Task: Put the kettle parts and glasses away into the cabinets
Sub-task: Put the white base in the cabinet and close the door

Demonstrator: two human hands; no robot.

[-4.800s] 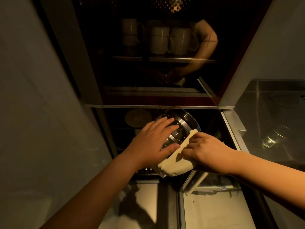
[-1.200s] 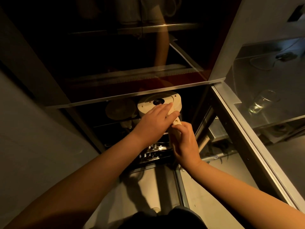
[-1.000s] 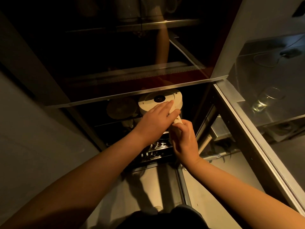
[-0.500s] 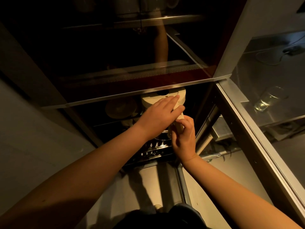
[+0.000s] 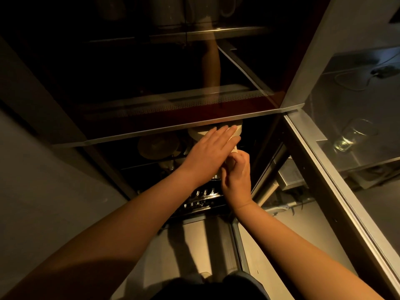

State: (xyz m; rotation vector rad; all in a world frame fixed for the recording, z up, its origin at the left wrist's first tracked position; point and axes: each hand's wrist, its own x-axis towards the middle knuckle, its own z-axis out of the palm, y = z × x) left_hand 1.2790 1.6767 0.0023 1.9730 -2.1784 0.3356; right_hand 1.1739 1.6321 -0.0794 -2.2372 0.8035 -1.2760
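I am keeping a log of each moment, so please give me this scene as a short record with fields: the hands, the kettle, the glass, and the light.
left hand: left hand lies flat, fingers spread, on the kettle
right hand: right hand closed around the cream handle of the kettle
kettle: kettle inside the lower cabinet, partly hidden under its top edge
beside kettle: round disc on its left
glass: glass on its side on the counter, right
light: dim, details unclear

Showing two hands: left hand point(image 5: 213, 151), right hand point(image 5: 237, 177). Under the left, one cream kettle point(image 5: 216, 131). Left of it, one round lid point(image 5: 159, 144). Well right of both, one glass point(image 5: 351, 135). Above, three mugs point(image 5: 203, 9).
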